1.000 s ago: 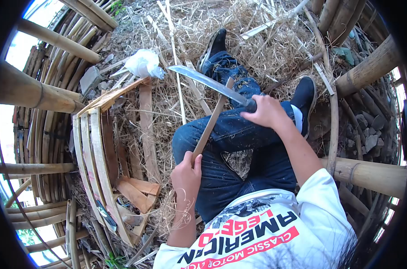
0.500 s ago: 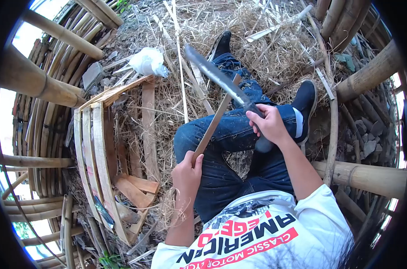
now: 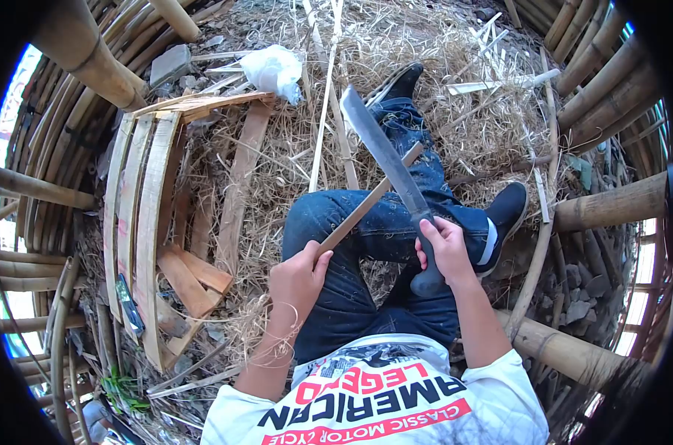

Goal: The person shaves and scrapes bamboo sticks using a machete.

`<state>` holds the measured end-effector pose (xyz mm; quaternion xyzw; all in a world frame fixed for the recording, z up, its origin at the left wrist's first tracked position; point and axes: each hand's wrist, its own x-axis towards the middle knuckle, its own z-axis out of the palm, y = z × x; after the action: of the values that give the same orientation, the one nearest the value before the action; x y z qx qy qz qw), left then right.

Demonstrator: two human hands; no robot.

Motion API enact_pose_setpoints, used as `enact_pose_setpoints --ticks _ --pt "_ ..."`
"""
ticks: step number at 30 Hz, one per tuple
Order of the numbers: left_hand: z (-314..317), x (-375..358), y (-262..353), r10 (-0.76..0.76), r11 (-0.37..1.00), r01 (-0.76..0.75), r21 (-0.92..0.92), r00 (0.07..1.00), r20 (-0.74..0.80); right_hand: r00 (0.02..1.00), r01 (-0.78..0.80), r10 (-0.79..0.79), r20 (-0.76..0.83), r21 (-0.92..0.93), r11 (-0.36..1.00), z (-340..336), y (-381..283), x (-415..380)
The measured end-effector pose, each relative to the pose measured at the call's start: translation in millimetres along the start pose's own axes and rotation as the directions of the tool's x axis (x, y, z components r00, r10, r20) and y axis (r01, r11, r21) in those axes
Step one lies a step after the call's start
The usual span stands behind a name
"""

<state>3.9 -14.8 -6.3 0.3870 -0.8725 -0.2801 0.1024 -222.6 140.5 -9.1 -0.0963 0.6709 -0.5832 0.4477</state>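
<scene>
My left hand [image 3: 298, 280] is closed round the lower end of a thin bamboo strip [image 3: 362, 210], which slants up and away over my bent knee. In my right hand [image 3: 447, 248] is the dark handle of a machete [image 3: 384, 148], its rounded butt showing below my fist. The long blade points up and to the left, crossing the strip close to its far end. Beneath both hands are my legs in blue jeans [image 3: 329, 219], flecked with shavings.
A wooden crate [image 3: 154, 200] lies on its side at the left, with a white plastic bag [image 3: 273, 70] by its far corner. Curly shavings [image 3: 470, 137] cover the ground. Bamboo poles [image 3: 611, 204] rise on both sides; a phone [image 3: 129, 304] rests against the crate slats.
The strip has tipped lower and further right, and the machete blade has come round to a steeper angle across it. My head view has shifted, so the surroundings sit differently.
</scene>
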Motion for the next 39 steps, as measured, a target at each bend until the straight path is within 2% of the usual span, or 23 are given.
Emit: enact_pose_setpoints --ticks 1,4,7,9,10,13,15,19,22,26,27,32,33,34,37,39 --pt "0.8 0.5 -0.3 -0.007 1.0 0.007 -0.01 1.0 0.002 1.0 -0.012 0.012 0.008 -0.013 1.0 -2.3 -1.5 -0.9" --pt "2.4 -0.7 -3.2 0.037 0.999 -0.038 -0.019 0.999 -0.015 0.996 0.046 -0.038 -0.079 0.099 0.994 -4.1 -0.9 6.2" --pt "2.5 -0.1 -3.4 0.028 1.0 -0.028 -0.007 1.0 -0.009 0.995 0.027 -0.021 -0.093 0.062 0.998 8.9 7.2 -1.6" --pt "4.1 2.4 -3.9 0.026 1.0 -0.026 0.005 1.0 -0.007 1.0 -0.019 0.019 0.004 -0.008 1.0 2.0 9.0 -6.8" --pt "3.3 2.9 -3.6 0.03 1.0 -0.03 -0.001 0.999 -0.012 1.0 -0.024 0.024 -0.001 -0.014 1.0 -2.4 8.1 -4.9" --pt "3.9 1.2 -4.4 0.015 1.0 -0.015 -0.021 1.0 -0.01 0.999 -0.002 0.004 -0.046 0.047 0.999 -2.4 5.7 -0.3" --pt "6.0 1.2 -6.0 0.082 0.996 -0.08 0.033 0.995 -0.056 0.996 0.013 -0.003 -0.092 0.108 0.994 11.2 7.5 0.3" --pt "9.3 1.4 -8.5 0.064 0.997 -0.062 0.04 0.997 -0.05 0.998 -0.062 0.062 0.009 0.028 0.998 3.9 4.8 -7.1" --pt "8.3 0.9 -8.4 0.084 0.996 -0.084 0.002 0.994 -0.067 0.997 -0.014 0.024 -0.075 0.126 0.992 5.6 4.6 0.0" --pt "8.1 1.6 -6.7 0.07 0.995 -0.066 0.078 0.996 -0.049 0.995 -0.104 0.104 0.006 0.066 0.992 18.6 14.6 -14.3" --pt "9.3 2.0 -8.8 0.074 0.996 -0.07 0.063 0.996 -0.055 0.995 -0.094 0.094 0.043 0.016 0.995 15.2 13.5 -16.5" --pt "8.8 -2.0 -11.0 0.074 0.997 -0.073 0.017 0.996 -0.046 0.998 -0.037 0.042 -0.044 0.109 0.993 22.0 11.5 -10.0" --pt "9.5 -2.0 -10.4 0.074 0.995 -0.07 0.069 0.996 -0.051 0.998 -0.039 0.044 -0.042 0.109 0.993 27.3 13.2 -12.0" --pt "10.3 -0.7 -9.2 0.078 0.99 -0.071 0.118 0.995 -0.058 0.998 -0.059 0.059 0.003 0.059 0.997 24.9 17.1 -14.2" --pt "11.5 -0.3 -12.4 0.073 0.995 -0.069 0.075 0.996 -0.05 0.994 -0.09 0.093 0.055 -0.054 0.994 17.3 -0.9 -20.4" --pt "11.7 -0.3 -11.9 0.077 0.996 -0.074 0.045 0.995 -0.066 0.998 -0.057 0.056 0.018 0.028 0.998 13.4 -2.9 -13.5"
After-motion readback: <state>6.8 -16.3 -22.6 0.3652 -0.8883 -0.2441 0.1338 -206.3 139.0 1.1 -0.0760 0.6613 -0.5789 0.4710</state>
